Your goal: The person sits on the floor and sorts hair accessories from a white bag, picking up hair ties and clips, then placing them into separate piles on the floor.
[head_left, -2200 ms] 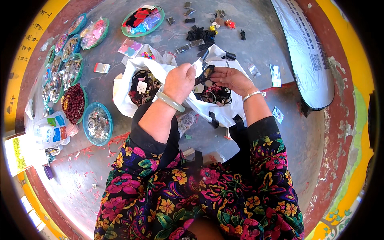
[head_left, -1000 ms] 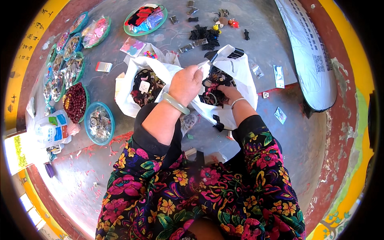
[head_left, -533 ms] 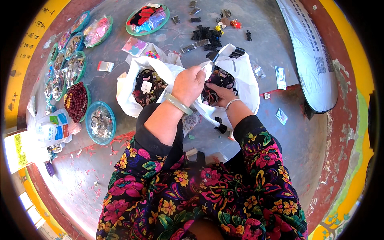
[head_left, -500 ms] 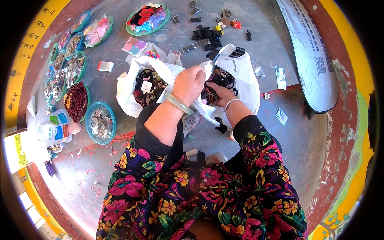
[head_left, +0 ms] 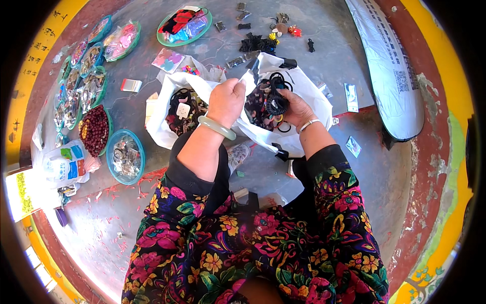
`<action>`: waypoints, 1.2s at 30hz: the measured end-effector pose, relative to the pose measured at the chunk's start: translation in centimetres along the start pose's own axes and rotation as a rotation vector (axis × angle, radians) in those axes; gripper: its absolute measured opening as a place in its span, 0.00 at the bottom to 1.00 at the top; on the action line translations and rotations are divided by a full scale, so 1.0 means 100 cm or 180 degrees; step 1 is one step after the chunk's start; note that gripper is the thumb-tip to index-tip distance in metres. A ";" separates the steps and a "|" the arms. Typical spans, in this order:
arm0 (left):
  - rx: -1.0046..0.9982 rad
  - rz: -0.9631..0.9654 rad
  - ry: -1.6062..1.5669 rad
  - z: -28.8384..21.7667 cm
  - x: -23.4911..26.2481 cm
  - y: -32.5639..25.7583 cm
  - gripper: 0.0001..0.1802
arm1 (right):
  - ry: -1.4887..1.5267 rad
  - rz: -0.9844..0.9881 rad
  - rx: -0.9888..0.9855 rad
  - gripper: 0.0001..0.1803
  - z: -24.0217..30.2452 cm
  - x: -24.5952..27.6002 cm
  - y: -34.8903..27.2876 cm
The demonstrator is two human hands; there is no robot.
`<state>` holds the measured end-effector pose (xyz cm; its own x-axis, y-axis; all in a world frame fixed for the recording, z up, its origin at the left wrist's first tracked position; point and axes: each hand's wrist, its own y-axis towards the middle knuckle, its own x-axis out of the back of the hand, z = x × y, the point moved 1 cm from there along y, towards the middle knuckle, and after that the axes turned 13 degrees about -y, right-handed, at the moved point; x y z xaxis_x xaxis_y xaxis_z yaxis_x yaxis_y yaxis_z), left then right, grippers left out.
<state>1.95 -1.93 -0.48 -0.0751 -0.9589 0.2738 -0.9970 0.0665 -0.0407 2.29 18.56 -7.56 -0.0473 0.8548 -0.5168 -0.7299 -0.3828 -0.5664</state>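
My left hand, with a pale bangle on its wrist, is closed on the rim of the right-hand white bag. Over that bag's opening, my right hand grips a bundle of black hair ties between thumb and fingers. Inside lie dark hair ties and small coloured pieces. Close by on the left, a second white bag stands open, filled with similar dark bands and a white card on top.
Baskets of packaged trinkets line the left, near a blue round basket and dark red beads. Black bundles lie beyond the bags. A long silver-grey cover stretches along the right. My shoe shows between the bags.
My right hand has come up out of the right-hand bag with the black hair ties. My left hand has shifted slightly left, still holding the rim.
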 end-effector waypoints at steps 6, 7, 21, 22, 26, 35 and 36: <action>-0.0007 0.0014 0.0073 -0.003 0.000 0.000 0.17 | -0.0408 -0.0176 0.0128 0.23 0.023 0.008 -0.022; -0.0016 0.0030 0.0087 -0.004 0.000 0.000 0.17 | -0.0448 -0.0204 0.0230 0.24 0.024 0.012 -0.025; -0.0110 0.0008 0.0096 -0.002 -0.003 0.000 0.17 | -0.1653 -0.0308 0.0939 0.22 0.053 0.012 -0.041; -0.0105 0.0009 0.0096 -0.002 -0.003 0.000 0.17 | -0.1516 -0.0210 0.0947 0.21 0.053 0.014 -0.041; -0.0111 0.0041 0.0080 -0.002 -0.003 0.000 0.17 | -0.1160 -0.0100 0.0800 0.20 0.054 0.014 -0.044; -0.0175 0.0089 0.0170 -0.003 -0.003 0.000 0.17 | -0.1001 -0.0009 0.1081 0.15 0.058 0.019 -0.046; -0.0166 0.0077 0.0166 -0.003 -0.003 0.000 0.16 | -0.0978 0.0025 0.1131 0.14 0.061 0.015 -0.049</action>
<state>1.99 -1.60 -0.29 -0.0989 -0.9412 0.3231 -0.9945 0.1052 0.0019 1.64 23.83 -1.67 -0.2144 0.9370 -0.2759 -0.9143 -0.2919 -0.2807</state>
